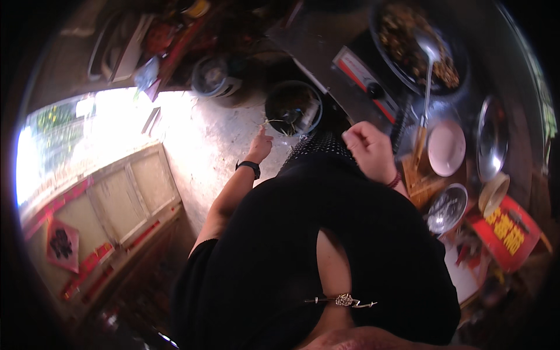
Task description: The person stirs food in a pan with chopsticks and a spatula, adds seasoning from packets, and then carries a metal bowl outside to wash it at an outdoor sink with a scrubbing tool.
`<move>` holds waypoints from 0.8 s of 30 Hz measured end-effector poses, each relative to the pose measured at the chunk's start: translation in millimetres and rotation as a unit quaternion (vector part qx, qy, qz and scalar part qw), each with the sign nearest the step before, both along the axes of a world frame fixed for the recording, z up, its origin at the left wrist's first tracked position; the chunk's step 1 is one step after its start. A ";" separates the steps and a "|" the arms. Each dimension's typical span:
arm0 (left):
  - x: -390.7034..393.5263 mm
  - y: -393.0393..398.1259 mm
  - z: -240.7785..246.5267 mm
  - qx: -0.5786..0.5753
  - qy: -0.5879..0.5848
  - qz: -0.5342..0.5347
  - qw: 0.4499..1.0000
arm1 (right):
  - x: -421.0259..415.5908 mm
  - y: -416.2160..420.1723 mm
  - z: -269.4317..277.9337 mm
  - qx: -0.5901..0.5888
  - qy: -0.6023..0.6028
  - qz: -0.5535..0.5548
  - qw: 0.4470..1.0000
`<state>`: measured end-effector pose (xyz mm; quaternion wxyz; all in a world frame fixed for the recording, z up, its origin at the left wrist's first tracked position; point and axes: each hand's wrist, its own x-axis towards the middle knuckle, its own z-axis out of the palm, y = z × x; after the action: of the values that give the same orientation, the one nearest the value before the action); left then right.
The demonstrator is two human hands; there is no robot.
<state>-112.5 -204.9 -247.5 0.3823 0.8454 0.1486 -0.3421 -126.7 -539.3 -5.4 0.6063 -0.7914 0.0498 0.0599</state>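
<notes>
My left hand [261,144] reaches down over the pale floor, a finger extended towards thin stalks at the rim of a round bin [294,109] holding dark waste; whether it touches or grips a stalk I cannot tell. My right hand [371,150] is loosely curled beside the counter edge, its inner side hidden. Up and to its right, a large wok [380,57] holds cooked food [407,39], with a metal spatula [431,70] resting in it. A pink bowl [446,148] stands beside the spatula's wooden handle.
A cooktop with a red and white panel [365,83] borders the wok. At right are a metal lid [493,138], a metal bowl [447,208], a small bowl [493,194] and a red package [507,232]. A bucket [210,76] stands behind the bin; a wooden door [127,201] stands at left.
</notes>
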 end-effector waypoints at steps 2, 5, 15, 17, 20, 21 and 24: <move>9.7 4.3 42.5 -0.072 0.107 0.038 0.991 | 4.4 23.4 -24.2 0.071 0.047 0.080 0.993; -4.1 40.2 29.6 0.025 0.059 0.011 0.998 | 19.2 52.2 -51.4 0.064 0.087 0.155 0.982; -40.7 195.3 -40.5 -0.098 0.090 0.155 0.979 | 147.5 234.1 -135.5 -0.197 -0.102 0.277 0.935; -48.3 232.7 -43.8 -0.075 0.028 0.103 0.992 | 189.8 279.9 -168.4 -0.222 -0.141 0.286 0.921; -69.0 298.7 -26.4 -0.074 0.055 0.246 0.965 | 252.7 348.8 -199.4 -0.310 -0.156 0.318 0.882; -80.5 325.7 -25.3 -0.054 0.062 0.279 0.957 | 270.4 368.6 -211.2 -0.339 -0.167 0.329 0.865; -140.6 411.2 -40.7 0.032 0.028 0.310 0.950 | 303.2 412.4 -254.2 -0.449 -0.085 0.405 0.792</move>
<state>-253.1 206.3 -288.1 0.4378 0.7597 0.4247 -0.2252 176.5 -126.9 -259.6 0.1047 -0.9244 -0.3056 0.2027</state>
